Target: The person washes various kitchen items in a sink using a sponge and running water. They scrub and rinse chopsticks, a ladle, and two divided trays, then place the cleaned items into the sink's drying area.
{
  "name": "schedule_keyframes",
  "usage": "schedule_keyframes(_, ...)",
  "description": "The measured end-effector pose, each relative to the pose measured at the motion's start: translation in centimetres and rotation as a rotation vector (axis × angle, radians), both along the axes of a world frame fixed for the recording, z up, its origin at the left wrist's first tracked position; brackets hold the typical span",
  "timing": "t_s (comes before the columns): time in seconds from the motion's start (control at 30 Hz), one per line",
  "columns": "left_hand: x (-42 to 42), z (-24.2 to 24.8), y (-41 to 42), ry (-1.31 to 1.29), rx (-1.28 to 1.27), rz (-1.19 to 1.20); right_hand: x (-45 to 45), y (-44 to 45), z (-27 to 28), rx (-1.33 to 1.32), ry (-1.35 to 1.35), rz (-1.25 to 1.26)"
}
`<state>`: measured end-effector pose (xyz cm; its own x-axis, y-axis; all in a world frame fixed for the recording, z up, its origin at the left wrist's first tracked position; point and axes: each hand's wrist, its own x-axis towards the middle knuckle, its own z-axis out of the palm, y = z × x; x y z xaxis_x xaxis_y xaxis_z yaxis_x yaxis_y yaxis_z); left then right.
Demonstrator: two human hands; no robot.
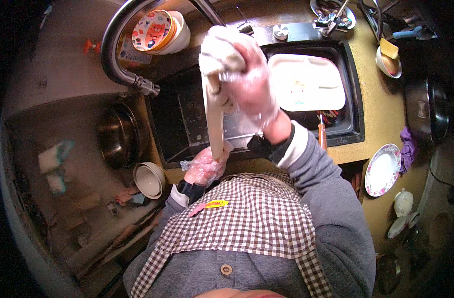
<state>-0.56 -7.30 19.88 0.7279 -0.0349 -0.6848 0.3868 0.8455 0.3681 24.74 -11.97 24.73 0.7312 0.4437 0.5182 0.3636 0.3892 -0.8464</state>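
Both my hands wear clear plastic gloves above a black sink (186, 123). My left hand (208, 165) grips the lower end of a pale, flat tray-like piece (214, 126), seen nearly edge-on. Against its upper part, my right hand (249, 82) holds a bunched white cloth (219, 56) with a grey stripe. The right hand is blurred, and its palm side is hidden. Right of it, a white divided plate (309, 83) lies in the sink. Below that plate, a tool with an orange-brown handle (322, 135) rests across the sink's front edge, near several thin coloured sticks (329, 116).
A curved metal faucet (113, 48) arches over the sink's left side. Stacked bowls (156, 33) stand behind it. At left are a dark metal pot (119, 136) and white bowls (148, 180). A floral-rimmed plate (383, 169) and a purple cloth (408, 149) lie at right.
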Motion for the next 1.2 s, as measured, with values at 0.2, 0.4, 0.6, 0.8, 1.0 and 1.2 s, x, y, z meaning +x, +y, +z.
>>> schedule_keyframes(0.2,1.1,1.0,0.3,0.034,-0.242,0.03,-1.6,2.3,-1.7,-0.296,0.87,0.26)
schedule_keyframes(0.4,-0.9,-2.8,1.0,0.121,0.099,-0.016,-8.3,-3.1,-2.8,-0.498,0.731,0.387)
schedule_keyframes(0.6,-1.5,-0.7,2.3,-0.074,0.218,-0.377,-4.4,-5.1,-3.5,-0.21,0.288,0.168)
schedule_keyframes(0.8,5.8,7.0,0.1,-0.067,0.259,-0.152,-3.0,-3.1,-8.5,-0.08,0.343,0.293)
schedule_keyframes(1.0,13.0,6.5,-0.7,-0.063,0.464,-0.142,-8.7,-4.6,-14.5,-0.237,0.37,0.347)
schedule_keyframes(1.2,18.8,-3.6,1.3,-0.343,0.949,-0.703,-8.6,-3.3,-18.2,-0.892,-0.122,0.16)
